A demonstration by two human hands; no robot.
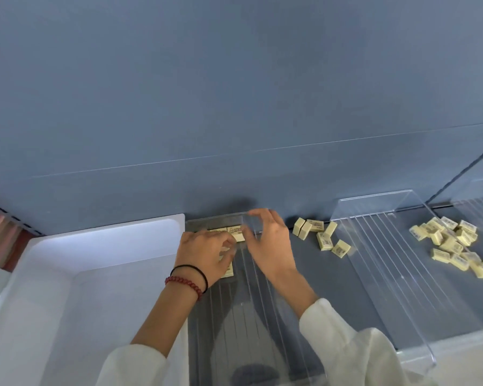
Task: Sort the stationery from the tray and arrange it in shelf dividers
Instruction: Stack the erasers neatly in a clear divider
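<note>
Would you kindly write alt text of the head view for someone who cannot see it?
The left hand and right hand reach a row of cream erasers at the back of a clear shelf divider. A white tray sits left; loose erasers lie right.

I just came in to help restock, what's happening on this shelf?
A person is lining up cream erasers at the back of a clear divider. The left hand curls over the row; the right hand, fingers spread, is at its end. Loose erasers lie on the shelf to the right, with a bigger pile further right, by a second divider. The white tray sits at the left.
</note>
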